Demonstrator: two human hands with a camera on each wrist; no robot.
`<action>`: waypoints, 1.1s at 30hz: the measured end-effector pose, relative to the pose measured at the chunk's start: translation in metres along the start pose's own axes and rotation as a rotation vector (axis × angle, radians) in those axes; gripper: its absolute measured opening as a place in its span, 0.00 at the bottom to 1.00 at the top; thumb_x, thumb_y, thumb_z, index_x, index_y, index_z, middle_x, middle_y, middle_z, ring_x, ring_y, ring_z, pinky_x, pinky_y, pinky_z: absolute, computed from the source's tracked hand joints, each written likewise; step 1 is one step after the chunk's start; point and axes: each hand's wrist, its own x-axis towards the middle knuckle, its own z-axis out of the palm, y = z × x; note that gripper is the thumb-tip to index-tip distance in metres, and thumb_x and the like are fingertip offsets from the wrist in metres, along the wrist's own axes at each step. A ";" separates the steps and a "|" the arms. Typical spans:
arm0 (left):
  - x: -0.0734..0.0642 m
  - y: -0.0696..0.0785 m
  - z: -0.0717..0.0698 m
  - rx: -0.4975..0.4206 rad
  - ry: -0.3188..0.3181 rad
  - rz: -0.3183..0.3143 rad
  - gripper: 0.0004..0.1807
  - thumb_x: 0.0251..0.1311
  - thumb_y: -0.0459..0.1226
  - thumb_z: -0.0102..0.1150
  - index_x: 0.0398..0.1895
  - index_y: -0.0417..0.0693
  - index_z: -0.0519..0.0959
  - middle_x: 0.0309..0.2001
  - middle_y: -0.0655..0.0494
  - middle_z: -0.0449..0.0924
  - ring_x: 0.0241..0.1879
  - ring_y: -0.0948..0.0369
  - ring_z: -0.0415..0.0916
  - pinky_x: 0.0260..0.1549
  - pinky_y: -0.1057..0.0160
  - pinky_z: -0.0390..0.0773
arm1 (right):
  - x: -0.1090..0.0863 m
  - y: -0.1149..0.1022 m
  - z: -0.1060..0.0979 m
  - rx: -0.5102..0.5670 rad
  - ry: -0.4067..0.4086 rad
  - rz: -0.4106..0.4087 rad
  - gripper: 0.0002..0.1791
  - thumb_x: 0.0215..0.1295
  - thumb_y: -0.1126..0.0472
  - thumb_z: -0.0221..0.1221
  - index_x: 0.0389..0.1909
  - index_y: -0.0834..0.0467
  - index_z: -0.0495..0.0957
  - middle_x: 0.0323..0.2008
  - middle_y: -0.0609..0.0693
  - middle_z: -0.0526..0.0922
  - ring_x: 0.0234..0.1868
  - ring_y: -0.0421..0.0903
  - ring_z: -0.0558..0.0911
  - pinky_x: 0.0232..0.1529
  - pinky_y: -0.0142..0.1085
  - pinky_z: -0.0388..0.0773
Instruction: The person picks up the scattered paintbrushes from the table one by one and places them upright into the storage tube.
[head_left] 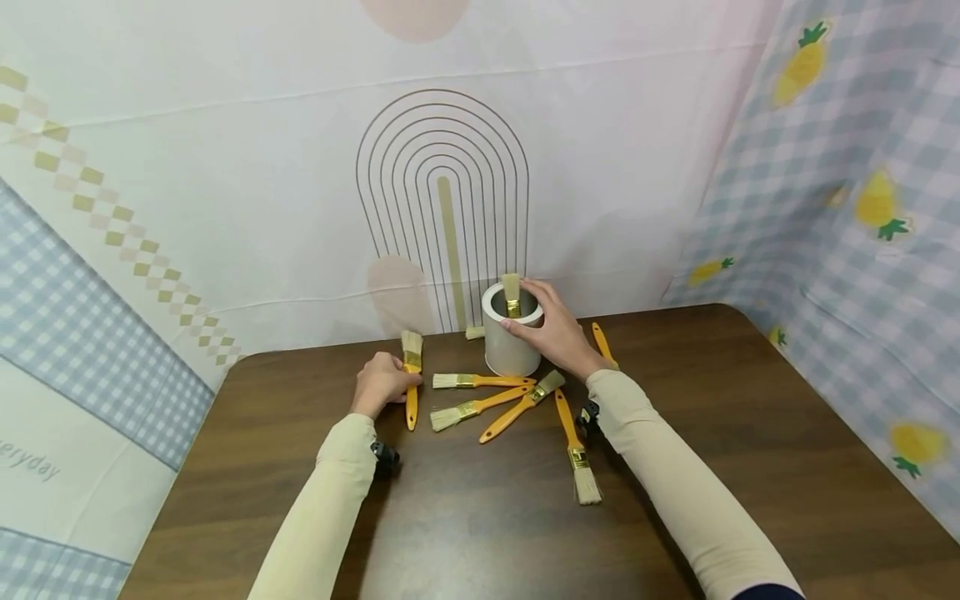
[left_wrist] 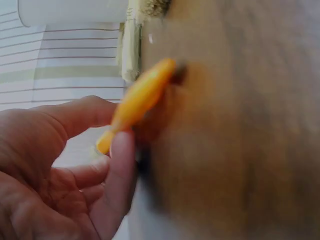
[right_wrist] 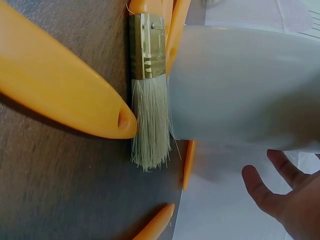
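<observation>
With thumb and fingers my left hand [head_left: 380, 383] pinches a paintbrush [head_left: 412, 360] by its orange handle, bristles pointing away toward the wall. In the left wrist view the handle [left_wrist: 142, 97] is blurred. My right hand [head_left: 558, 329] grips the upper part of a grey-white can [head_left: 510, 354], thumb at the near rim and fingers at the far right side. Inside that can stands another brush [head_left: 512, 287], bristles up. Several more brushes lie before the can, among them one pointing left [head_left: 465, 381] and one slanted [head_left: 525, 406]. The right wrist view shows bristles [right_wrist: 150, 120] close beside the can.
A brush [head_left: 577, 458] lies near my right forearm, bristles toward me. An orange handle [head_left: 602, 342] shows right of the can, and pale bristles [head_left: 475, 332] peek out behind it. The brown wooden table [head_left: 465, 525] meets a patterned cloth [head_left: 300, 208] at the back.
</observation>
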 end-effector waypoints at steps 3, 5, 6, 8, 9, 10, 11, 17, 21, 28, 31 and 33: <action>0.000 -0.003 0.001 -0.100 -0.007 -0.022 0.12 0.60 0.41 0.75 0.32 0.42 0.82 0.30 0.50 0.84 0.20 0.65 0.81 0.22 0.68 0.83 | 0.000 0.001 -0.001 -0.003 0.000 -0.001 0.50 0.66 0.32 0.66 0.83 0.47 0.59 0.82 0.47 0.55 0.80 0.55 0.60 0.73 0.61 0.66; -0.001 -0.004 0.001 -0.160 -0.001 -0.032 0.13 0.61 0.40 0.74 0.38 0.40 0.83 0.37 0.46 0.85 0.22 0.64 0.82 0.24 0.68 0.84 | 0.000 0.002 -0.001 -0.006 0.001 -0.004 0.50 0.66 0.32 0.66 0.83 0.48 0.59 0.82 0.47 0.55 0.80 0.55 0.60 0.73 0.61 0.66; -0.002 -0.004 0.001 -0.184 0.006 -0.034 0.14 0.62 0.40 0.74 0.41 0.39 0.83 0.40 0.44 0.85 0.23 0.64 0.83 0.25 0.67 0.84 | 0.000 0.002 -0.001 -0.007 0.002 -0.006 0.50 0.66 0.32 0.66 0.83 0.48 0.59 0.82 0.48 0.55 0.80 0.55 0.60 0.73 0.60 0.66; -0.003 -0.003 0.000 -0.226 0.021 -0.036 0.16 0.64 0.41 0.73 0.46 0.38 0.83 0.44 0.42 0.85 0.25 0.63 0.85 0.26 0.66 0.85 | 0.000 0.003 -0.001 -0.006 0.002 -0.006 0.50 0.67 0.33 0.66 0.83 0.48 0.59 0.82 0.48 0.55 0.80 0.55 0.60 0.73 0.61 0.66; -0.004 -0.002 0.000 -0.242 0.030 -0.027 0.17 0.65 0.41 0.73 0.47 0.38 0.83 0.45 0.41 0.86 0.26 0.63 0.85 0.27 0.65 0.86 | 0.000 0.003 -0.001 -0.005 0.002 -0.006 0.50 0.67 0.33 0.66 0.83 0.48 0.59 0.82 0.48 0.55 0.80 0.56 0.60 0.73 0.61 0.66; -0.006 0.000 -0.001 -0.261 0.040 -0.014 0.17 0.66 0.41 0.72 0.49 0.37 0.83 0.46 0.40 0.86 0.27 0.62 0.86 0.28 0.64 0.87 | -0.001 0.003 -0.001 -0.004 0.003 -0.005 0.50 0.67 0.33 0.66 0.83 0.48 0.59 0.82 0.48 0.55 0.80 0.55 0.60 0.73 0.61 0.65; -0.007 0.002 -0.002 -0.277 0.051 0.000 0.18 0.67 0.42 0.71 0.50 0.36 0.83 0.47 0.39 0.87 0.27 0.61 0.87 0.29 0.63 0.87 | -0.001 0.003 -0.001 -0.005 0.003 -0.005 0.50 0.67 0.33 0.66 0.83 0.48 0.59 0.82 0.48 0.55 0.80 0.55 0.60 0.73 0.61 0.65; -0.021 0.024 -0.010 -0.359 0.126 0.134 0.19 0.71 0.43 0.68 0.54 0.36 0.83 0.47 0.40 0.89 0.27 0.60 0.88 0.36 0.53 0.89 | -0.002 0.002 -0.004 -0.003 0.006 -0.004 0.50 0.67 0.33 0.66 0.83 0.48 0.59 0.82 0.48 0.55 0.81 0.55 0.60 0.73 0.61 0.65; -0.030 0.047 -0.017 -0.407 0.159 0.257 0.18 0.71 0.44 0.68 0.52 0.37 0.83 0.47 0.40 0.89 0.32 0.59 0.87 0.37 0.51 0.89 | -0.002 0.002 -0.005 0.002 0.007 -0.004 0.50 0.67 0.33 0.66 0.83 0.48 0.59 0.82 0.48 0.55 0.81 0.55 0.59 0.73 0.61 0.65; -0.041 0.095 -0.031 -0.489 0.213 0.474 0.18 0.70 0.41 0.69 0.53 0.36 0.81 0.45 0.42 0.88 0.39 0.51 0.88 0.32 0.60 0.88 | -0.001 0.000 -0.004 -0.007 0.009 -0.010 0.50 0.67 0.34 0.66 0.83 0.49 0.59 0.82 0.49 0.55 0.81 0.55 0.59 0.74 0.61 0.65; -0.043 0.115 -0.036 -0.533 0.240 0.536 0.19 0.69 0.38 0.70 0.56 0.34 0.80 0.45 0.42 0.88 0.41 0.50 0.88 0.33 0.62 0.88 | -0.001 -0.001 -0.003 0.000 0.010 -0.016 0.50 0.67 0.35 0.67 0.83 0.49 0.59 0.82 0.49 0.55 0.81 0.55 0.60 0.74 0.60 0.65; -0.044 0.127 -0.039 -0.547 0.252 0.563 0.21 0.68 0.37 0.71 0.59 0.34 0.79 0.46 0.42 0.87 0.42 0.50 0.88 0.33 0.62 0.88 | -0.001 -0.001 -0.002 0.002 0.008 -0.021 0.50 0.67 0.35 0.67 0.83 0.50 0.59 0.82 0.50 0.56 0.80 0.55 0.60 0.74 0.60 0.65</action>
